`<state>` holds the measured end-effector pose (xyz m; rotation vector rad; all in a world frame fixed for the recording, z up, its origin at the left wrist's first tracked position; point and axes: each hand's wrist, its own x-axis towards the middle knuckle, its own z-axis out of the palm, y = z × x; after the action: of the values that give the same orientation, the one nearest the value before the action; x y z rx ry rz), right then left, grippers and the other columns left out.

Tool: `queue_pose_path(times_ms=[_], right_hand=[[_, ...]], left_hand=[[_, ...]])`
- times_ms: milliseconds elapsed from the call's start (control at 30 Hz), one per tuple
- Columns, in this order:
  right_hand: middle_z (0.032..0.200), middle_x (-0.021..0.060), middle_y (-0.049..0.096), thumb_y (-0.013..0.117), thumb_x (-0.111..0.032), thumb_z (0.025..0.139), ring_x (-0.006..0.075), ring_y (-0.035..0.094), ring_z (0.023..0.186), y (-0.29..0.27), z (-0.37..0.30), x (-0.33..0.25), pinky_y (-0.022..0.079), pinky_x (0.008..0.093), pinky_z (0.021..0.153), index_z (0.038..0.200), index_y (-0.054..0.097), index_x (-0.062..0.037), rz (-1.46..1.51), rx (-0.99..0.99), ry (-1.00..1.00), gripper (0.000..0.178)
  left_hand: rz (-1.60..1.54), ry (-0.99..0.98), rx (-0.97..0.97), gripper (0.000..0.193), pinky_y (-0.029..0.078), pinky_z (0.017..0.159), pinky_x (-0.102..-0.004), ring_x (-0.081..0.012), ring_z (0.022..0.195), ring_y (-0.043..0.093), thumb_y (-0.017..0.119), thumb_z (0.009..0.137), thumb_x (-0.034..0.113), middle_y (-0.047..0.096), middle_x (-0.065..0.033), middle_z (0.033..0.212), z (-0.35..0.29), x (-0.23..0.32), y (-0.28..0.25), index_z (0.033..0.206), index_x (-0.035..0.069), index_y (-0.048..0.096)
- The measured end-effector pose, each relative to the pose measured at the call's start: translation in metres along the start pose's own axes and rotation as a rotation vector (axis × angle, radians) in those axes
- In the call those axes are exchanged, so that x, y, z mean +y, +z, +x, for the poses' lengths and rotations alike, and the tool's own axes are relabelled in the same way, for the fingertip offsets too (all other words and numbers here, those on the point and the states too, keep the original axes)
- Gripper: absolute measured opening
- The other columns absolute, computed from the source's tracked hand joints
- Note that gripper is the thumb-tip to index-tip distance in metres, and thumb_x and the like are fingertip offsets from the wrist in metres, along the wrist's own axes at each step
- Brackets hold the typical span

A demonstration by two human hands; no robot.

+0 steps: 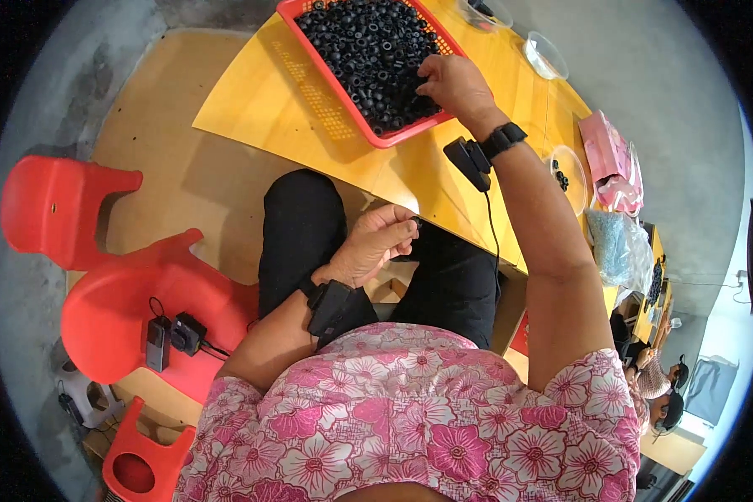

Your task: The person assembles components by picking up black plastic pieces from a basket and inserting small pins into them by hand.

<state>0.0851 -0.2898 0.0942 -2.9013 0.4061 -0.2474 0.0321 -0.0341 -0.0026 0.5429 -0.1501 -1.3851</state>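
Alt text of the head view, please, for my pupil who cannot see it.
A person in a pink floral top reaches their right hand into a red basket of small black parts on a yellow table; the left hand pinches a dark piece over black trousers.

A yellow table [247, 100] bears a red plastic basket [414, 131] — with clear round tubs [550, 57] to its right.
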Motion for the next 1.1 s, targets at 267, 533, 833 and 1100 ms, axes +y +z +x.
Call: queue_pose_path(times_ms=[267,533,833,1100], right_hand=[[0.074,0.0148,0.063,0.073,-0.028,0.065,0.0332,0.061,0.074,0.001,0.013,-0.022,0.049,0.043,0.065,0.076,0.065,-0.0063,-0.06,-0.043,0.1,0.026],[0.074,0.0156,0.063,0.071,-0.025,0.067,0.034,0.061,0.073,0.008,0.015,-0.015,0.049,0.0424,0.067,0.076,0.066,-0.0065,-0.031,0.001,0.094,0.021],[0.084,0.0178,0.065,0.058,-0.008,0.071,0.0347,0.063,0.082,0.003,0.014,-0.031,0.051,0.0418,0.075,0.081,0.067,-0.0054,-0.112,-0.063,0.174,0.014],[0.088,0.0205,0.064,0.055,-0.005,0.074,0.0344,0.062,0.088,0.003,0.016,-0.035,0.05,0.0413,0.079,0.085,0.066,-0.0007,-0.192,-0.085,0.065,0.016]], left_hand=[[-0.01,-0.011,0.002,0.013,0.044,0.066,-0.0212,-0.009,0.07,0.051,0.06,0.087,0.012,0.057,-0.0015,0.082,-0.001,0.001,-0.002,0.097,0.004,0.058],[-0.002,0.006,0.037,0.012,0.044,0.066,-0.0213,-0.0092,0.069,0.051,0.06,0.087,0.012,0.056,-0.0011,0.082,0.002,-0.001,-0.003,0.097,0.005,0.058],[0.031,0.019,0.064,0.011,0.044,0.064,-0.0206,-0.0091,0.068,0.051,0.06,0.087,0.012,0.056,-0.0013,0.081,0.004,-0.003,-0.003,0.096,0.006,0.058],[0.067,0.028,0.058,0.013,0.043,0.064,-0.0205,-0.0081,0.069,0.049,0.06,0.088,0.015,0.055,-0.0007,0.081,0.005,-0.009,-0.005,0.097,0.005,0.057]])
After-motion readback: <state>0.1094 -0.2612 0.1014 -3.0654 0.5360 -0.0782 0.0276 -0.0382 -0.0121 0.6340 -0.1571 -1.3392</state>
